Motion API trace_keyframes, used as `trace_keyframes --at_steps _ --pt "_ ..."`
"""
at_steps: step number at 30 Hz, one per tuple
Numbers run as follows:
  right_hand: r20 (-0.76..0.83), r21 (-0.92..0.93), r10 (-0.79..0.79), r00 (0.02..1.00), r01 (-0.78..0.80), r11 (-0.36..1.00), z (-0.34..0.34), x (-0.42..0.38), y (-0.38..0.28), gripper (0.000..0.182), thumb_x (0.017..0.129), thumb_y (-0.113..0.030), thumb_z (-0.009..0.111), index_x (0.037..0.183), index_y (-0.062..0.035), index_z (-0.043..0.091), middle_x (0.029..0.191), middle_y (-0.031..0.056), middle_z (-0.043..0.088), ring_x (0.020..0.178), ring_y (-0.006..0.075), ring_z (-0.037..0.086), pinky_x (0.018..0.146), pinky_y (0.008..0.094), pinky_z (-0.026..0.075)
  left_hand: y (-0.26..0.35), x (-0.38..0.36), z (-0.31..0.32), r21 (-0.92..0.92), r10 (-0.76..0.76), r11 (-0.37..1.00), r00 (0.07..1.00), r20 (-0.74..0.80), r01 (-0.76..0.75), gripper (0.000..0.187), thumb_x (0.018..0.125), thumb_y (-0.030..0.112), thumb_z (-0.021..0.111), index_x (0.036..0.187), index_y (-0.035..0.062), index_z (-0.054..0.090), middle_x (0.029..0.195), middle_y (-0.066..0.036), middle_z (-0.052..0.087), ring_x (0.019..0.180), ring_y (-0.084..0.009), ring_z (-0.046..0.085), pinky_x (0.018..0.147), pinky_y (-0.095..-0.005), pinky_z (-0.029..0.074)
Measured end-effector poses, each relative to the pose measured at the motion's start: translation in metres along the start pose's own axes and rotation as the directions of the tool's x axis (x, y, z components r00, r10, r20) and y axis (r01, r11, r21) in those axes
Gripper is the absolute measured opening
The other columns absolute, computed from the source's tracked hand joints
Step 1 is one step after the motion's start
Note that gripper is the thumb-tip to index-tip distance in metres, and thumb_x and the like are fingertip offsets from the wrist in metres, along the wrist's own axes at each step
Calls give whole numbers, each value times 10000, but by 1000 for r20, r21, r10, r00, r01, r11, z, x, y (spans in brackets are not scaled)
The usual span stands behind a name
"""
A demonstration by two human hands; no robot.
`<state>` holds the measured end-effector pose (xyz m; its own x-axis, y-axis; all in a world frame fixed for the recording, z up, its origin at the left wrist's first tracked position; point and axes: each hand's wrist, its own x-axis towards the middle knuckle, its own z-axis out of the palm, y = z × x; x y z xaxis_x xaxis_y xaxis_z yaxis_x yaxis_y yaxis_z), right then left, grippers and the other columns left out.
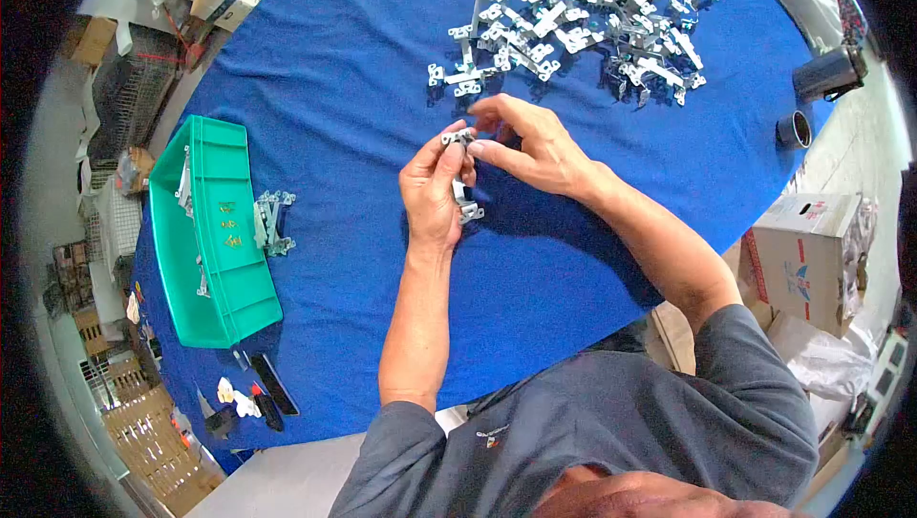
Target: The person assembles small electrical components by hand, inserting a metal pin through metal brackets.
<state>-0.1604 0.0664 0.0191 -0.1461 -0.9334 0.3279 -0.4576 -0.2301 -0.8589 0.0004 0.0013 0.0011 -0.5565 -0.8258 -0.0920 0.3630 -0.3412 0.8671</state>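
Note:
My left hand (432, 195) is closed around a silvery metal bracket (468, 210), its thumb pressed along the piece. The bracket's upper end shows above the thumb, and its lower end sticks out beside the palm. From the right, my right hand (537, 147) reaches to that upper end with thumb and fingers curled about it; the thumb tip appears to touch the metal. The fingertips are partly hidden, so any small part between them cannot be made out. Beyond the hands lies a loose pile of similar metal brackets (549, 21).
A green plastic bin (212, 317) with some brackets inside stands at the left. Several brackets (274, 224) lie beside it on the blue cloth (353, 136). A dark phone-like slab (275, 384) is near the front-left edge. A black cup (793, 130) and a carton (802, 255) are at right.

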Motion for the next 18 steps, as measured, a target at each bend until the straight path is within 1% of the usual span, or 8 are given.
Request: trace_keyframes --at_steps 1,2,3,5,8,13,15,18 --pt "-29 127 0 1000 4 992 1 1 1 396 914 -269 649 1203 -8 581 977 152 675 886 244 665 744 356 528 0 0 0 0 0 1000 1000 0 0 268 931 106 647 1168 -18 654 972 -60 695 710 -66 586 596 -195 480" --pt "75 193 22 997 -37 980 -3 2 2 449 921 -215 641 1304 -8 531 1102 137 661 934 196 646 794 325 524 -1 -1 0 -10 -17 1000 1000 2 17 259 931 103 645 1163 -11 657 975 -61 699 716 -69 596 600 -197 488" --pt "74 193 23 997 -37 980 -3 2 3 449 921 -215 641 1304 -8 531 1102 137 661 934 196 646 794 325 524 -2 -1 -1 -20 -35 999 999 2 35 250 931 100 643 1158 -3 661 977 -61 702 721 -72 606 604 -199 497" --pt "165 259 34 986 -76 963 -1 2 5 419 952 -205 602 1313 -7 521 1127 121 656 948 178 643 819 321 521 -3 -1 -2 -31 -28 999 1000 5 28 248 930 99 644 1156 0 663 979 -64 704 729 -76 614 607 -202 503" --pt "209 343 98 973 -166 925 -2 2 3 398 975 -189 568 1318 5 513 1116 108 654 957 162 636 839 310 516 -3 -1 -2 -55 -15 998 1000 7 15 244 928 96 645 1152 2 665 971 -64 704 739 -80 620 613 -205 509" --pt "228 435 125 966 -216 874 -2 2 1 391 986 -183 554 1316 22 509 1071 99 647 905 143 627 817 299 517 -4 -2 -1 -61 -20 998 999 28 21 246 926 89 644 1152 -7 665 936 -55 696 750 -86 621 639 -210 510" --pt "232 482 119 965 -221 848 -2 1 1 386 987 -178 552 1312 27 510 1056 97 645 885 136 622 809 296 517 -7 0 -7 -17 11 1000 996 93 -9 280 939 89 613 1205 4 635 1117 -104 685 820 -114 651 697 -247 541" --pt "261 468 106 960 -222 856 -2 3 2 377 988 -168 548 1308 28 513 1037 90 643 851 126 611 793 293 518 -9 0 -10 -10 19 1000 995 99 -18 287 940 91 612 1212 3 631 1126 -106 682 840 -125 649 720 -261 541"
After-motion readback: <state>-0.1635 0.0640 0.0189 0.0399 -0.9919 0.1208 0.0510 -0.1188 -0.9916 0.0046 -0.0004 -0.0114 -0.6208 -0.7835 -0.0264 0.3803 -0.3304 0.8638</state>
